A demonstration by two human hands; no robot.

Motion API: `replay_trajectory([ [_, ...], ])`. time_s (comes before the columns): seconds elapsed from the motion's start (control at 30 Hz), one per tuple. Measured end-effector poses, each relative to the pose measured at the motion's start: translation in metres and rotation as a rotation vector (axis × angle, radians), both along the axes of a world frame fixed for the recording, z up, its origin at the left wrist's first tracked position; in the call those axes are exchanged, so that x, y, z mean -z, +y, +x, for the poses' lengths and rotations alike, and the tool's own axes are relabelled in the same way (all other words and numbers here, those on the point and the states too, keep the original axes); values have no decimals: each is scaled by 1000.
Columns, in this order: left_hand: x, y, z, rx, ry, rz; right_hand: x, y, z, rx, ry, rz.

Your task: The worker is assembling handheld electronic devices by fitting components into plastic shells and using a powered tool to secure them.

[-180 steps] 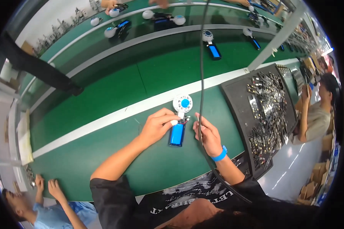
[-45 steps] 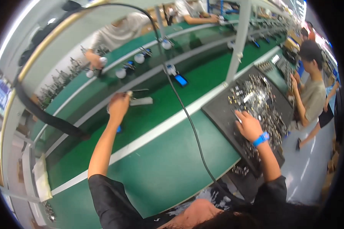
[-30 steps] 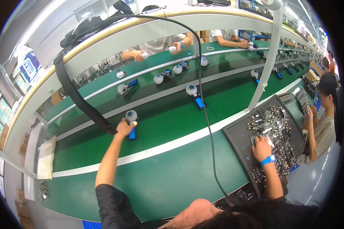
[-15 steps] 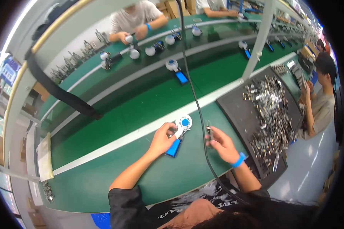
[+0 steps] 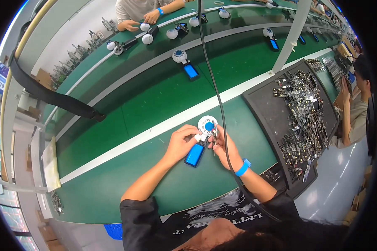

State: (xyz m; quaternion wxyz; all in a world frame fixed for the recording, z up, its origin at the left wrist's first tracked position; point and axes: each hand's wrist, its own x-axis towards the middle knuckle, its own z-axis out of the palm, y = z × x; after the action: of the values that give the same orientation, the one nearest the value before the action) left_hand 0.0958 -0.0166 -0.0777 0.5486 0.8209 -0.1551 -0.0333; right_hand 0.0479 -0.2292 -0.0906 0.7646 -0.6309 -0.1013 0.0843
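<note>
Left hand: your left hand point(image 5: 181, 144) was closed on the white neck joining the round white disc with a blue centre point(image 5: 207, 124) to the flat blue rectangular handle point(image 5: 194, 155).
Right hand: your right hand point(image 5: 223, 144), wearing a blue wristband point(image 5: 242, 167), pinched a thin metal piece point(image 5: 215, 136) against the disc's rim at its 5 o'clock side; I could not tell how tightly.
Hands together: both met on the same small device, nearly touching.
Device place: it lay on the green belt point(image 5: 155, 104), just your side of the white stripe point(image 5: 125, 146).
Long axis: it ran from disc at 1 o'clock to handle at 7 o'clock, between your palms; neither hand was clearly nearer.
Parts tray: a black tray point(image 5: 264, 100) of small metal parts sat at your 3 o'clock, nearer your right hand.
Cable: a black cable point(image 5: 213, 83) hung down across the disc.
Labels: a blue sign point(image 5: 0, 77) stood far at 10 o'clock, too blurred to describe further.
</note>
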Motion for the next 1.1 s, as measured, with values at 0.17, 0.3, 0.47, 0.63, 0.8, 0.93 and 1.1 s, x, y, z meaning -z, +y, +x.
replay_trajectory([
  [0.17,6,9,8,137,-1,-197,-5,0,4,12,14,-65],
  [0.3,7,16,14,210,-3,-183,-11,1,0,24,-65,-112],
  [0.47,7,11,3,97,-128,-102,-13,-1,-11,18,-77,-183],
  [0.63,-12,4,-7,36,-582,156,-21,2,-18,-5,-239,-388],
  [0.8,-25,1,-12,13,-725,276,-26,3,-21,-1,-345,-473],
  [0.93,-28,6,-17,21,-893,457,-23,8,-22,-10,-385,-481],
  [1.1,-28,9,-21,22,-983,556,-32,2,-22,-78,-448,-605],
])
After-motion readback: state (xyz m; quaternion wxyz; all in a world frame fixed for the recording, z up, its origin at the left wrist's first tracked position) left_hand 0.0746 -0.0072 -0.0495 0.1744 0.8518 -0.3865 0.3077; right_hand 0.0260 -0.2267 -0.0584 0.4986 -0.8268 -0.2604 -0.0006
